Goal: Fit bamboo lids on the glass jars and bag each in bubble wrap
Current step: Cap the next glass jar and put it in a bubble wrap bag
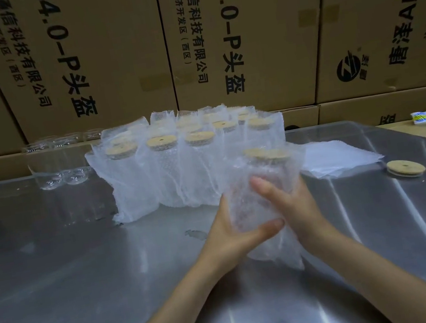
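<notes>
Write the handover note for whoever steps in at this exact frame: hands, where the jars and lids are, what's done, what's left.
Left hand: grip around the lower part of the bagged jar, thumb across the front.
Right hand: fingers against the same jar's bubble wrap, from the right.
That jar already wears its bamboo lid and is held above the steel table.
Done: a cluster of wrapped, lidded jars stands behind it.
Left: bare glass jars at back left need lids and bags; one loose bamboo lid and flat bubble-wrap bags lie to the right.
</notes>
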Action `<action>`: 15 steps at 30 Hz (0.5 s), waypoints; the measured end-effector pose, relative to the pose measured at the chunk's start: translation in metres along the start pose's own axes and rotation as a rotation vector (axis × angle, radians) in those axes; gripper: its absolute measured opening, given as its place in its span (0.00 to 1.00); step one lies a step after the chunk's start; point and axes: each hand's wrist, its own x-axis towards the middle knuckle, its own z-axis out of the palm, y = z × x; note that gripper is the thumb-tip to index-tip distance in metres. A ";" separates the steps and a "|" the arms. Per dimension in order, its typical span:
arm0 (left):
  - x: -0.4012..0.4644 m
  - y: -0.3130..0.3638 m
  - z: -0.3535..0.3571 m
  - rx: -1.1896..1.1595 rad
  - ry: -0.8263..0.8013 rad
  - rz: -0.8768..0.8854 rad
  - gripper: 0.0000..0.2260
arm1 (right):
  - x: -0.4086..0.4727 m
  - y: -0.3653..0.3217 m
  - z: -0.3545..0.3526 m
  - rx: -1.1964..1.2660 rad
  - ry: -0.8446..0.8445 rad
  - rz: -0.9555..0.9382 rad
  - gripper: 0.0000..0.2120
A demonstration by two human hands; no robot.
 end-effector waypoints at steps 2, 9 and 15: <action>0.001 0.005 -0.003 0.054 -0.004 0.073 0.27 | 0.000 0.000 0.004 -0.062 -0.070 -0.047 0.29; 0.003 0.020 -0.005 0.242 0.060 0.267 0.47 | 0.001 -0.003 0.008 -0.149 -0.175 -0.128 0.39; -0.003 0.022 -0.012 0.373 0.191 0.421 0.45 | 0.011 0.002 0.005 -0.206 -0.082 -0.111 0.36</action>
